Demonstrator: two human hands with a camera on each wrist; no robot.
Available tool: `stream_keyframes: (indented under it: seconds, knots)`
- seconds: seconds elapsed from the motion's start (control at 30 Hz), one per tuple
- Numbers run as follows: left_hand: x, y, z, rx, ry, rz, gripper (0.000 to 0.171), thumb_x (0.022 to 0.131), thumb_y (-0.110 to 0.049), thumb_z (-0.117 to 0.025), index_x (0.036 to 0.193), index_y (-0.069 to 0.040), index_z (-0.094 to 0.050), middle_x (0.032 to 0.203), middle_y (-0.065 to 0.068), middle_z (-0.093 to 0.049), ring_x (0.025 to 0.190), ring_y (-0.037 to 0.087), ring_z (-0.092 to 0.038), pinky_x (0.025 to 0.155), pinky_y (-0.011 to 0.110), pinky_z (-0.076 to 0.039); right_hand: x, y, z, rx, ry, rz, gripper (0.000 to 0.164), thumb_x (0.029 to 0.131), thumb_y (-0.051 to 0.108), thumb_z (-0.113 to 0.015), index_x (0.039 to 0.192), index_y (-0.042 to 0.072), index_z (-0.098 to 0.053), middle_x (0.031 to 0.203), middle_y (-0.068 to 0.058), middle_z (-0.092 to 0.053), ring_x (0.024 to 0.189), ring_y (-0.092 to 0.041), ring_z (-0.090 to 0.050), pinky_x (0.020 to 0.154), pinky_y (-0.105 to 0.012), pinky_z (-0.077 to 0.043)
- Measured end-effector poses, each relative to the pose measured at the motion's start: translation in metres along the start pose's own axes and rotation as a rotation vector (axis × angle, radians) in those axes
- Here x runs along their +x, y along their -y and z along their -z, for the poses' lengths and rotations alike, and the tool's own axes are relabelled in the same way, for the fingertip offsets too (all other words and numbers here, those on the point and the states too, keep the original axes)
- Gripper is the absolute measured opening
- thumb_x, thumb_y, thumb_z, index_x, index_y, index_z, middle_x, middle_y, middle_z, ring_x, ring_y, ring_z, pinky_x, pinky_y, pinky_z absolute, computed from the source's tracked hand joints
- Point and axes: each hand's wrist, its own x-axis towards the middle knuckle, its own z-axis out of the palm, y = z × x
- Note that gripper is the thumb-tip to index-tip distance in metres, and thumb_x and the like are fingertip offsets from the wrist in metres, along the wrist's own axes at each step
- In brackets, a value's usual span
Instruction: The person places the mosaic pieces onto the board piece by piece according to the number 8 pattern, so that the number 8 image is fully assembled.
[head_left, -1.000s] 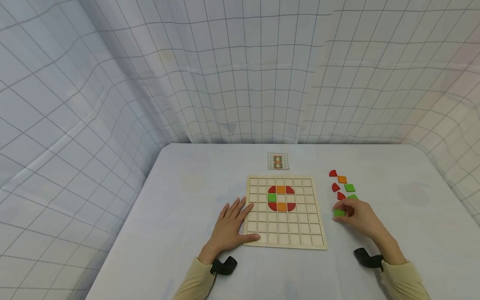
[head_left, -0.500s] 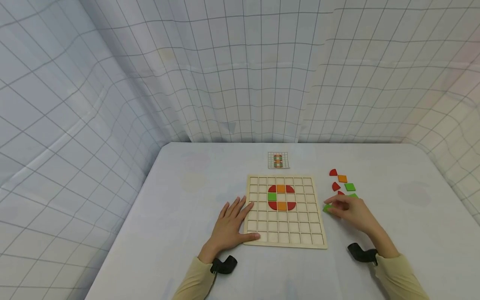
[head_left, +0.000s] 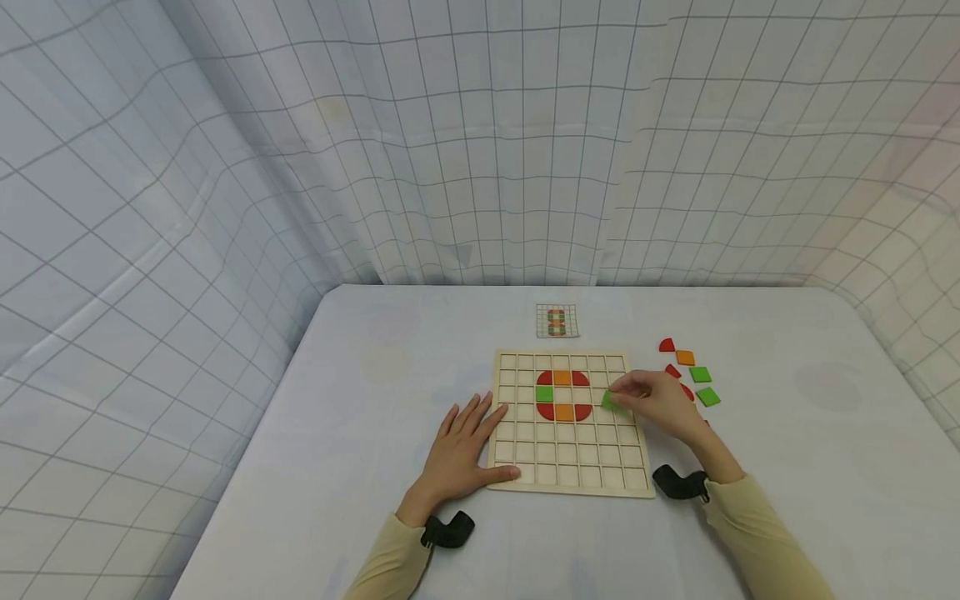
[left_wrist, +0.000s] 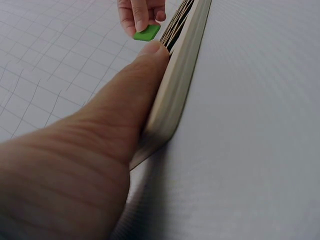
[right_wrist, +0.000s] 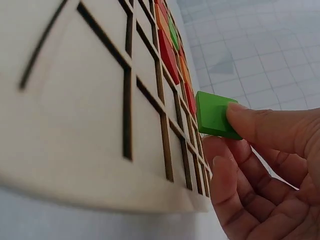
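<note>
Between thumb and fingers my right hand (head_left: 663, 404) pinches a green square tile (right_wrist: 215, 114), held over the right side of the wooden grid board (head_left: 567, 477). My left hand (head_left: 459, 458) lies with spread, straight fingers on the board's left edge, its thumb on the near left corner. Set in the board is a ring of pieces: red quarter-round tiles (head_left: 545, 412) at the corners, an orange square tile (head_left: 562, 378) at top and another at bottom, and one green square (head_left: 543, 393) on the left. The ring's right middle cell shows bare wood.
Right of the board lie loose pieces on the white table (head_left: 360, 400): red quarter-rounds (head_left: 667, 345), an orange square (head_left: 685, 357) and green squares (head_left: 707, 397), some partly behind the right hand. A small pattern card (head_left: 557, 321) lies beyond the board. Gridded curtains (head_left: 495, 167) surround the table.
My right hand has carried the green tile left from beside the loose pieces to over the board, uncovering another green square. My left hand has stayed in place.
</note>
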Motion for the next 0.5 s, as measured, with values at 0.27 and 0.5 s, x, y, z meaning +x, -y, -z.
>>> stream_keyframes:
  seconds: [0.27,0.5]
  knots:
    - [0.000,0.001,-0.002,0.009,0.002,-0.007,0.092,0.080,-0.067,-0.058,0.151,-0.019,-0.028,0.156,0.007,-0.018,0.143,0.024,-0.010,0.112,0.047,-0.005,0.025,0.007,-0.017,-0.035,0.014,0.075,0.009,0.085,0.013,-0.073,0.092,0.008,-0.073,0.088,0.001,-0.067,0.077,-0.016,-0.060,0.072,-0.030,-0.050]
    - [0.000,0.000,0.001,-0.003,-0.002,-0.005,0.091,0.080,-0.065,-0.060,0.151,-0.017,-0.030,0.155,0.009,-0.020,0.142,0.025,-0.012,0.112,0.049,-0.006,0.031,0.009,-0.026,-0.021,0.050,0.084,0.007,0.084,0.012,-0.074,0.090,0.009,-0.073,0.086,0.002,-0.067,0.074,-0.016,-0.059,0.069,-0.031,-0.050]
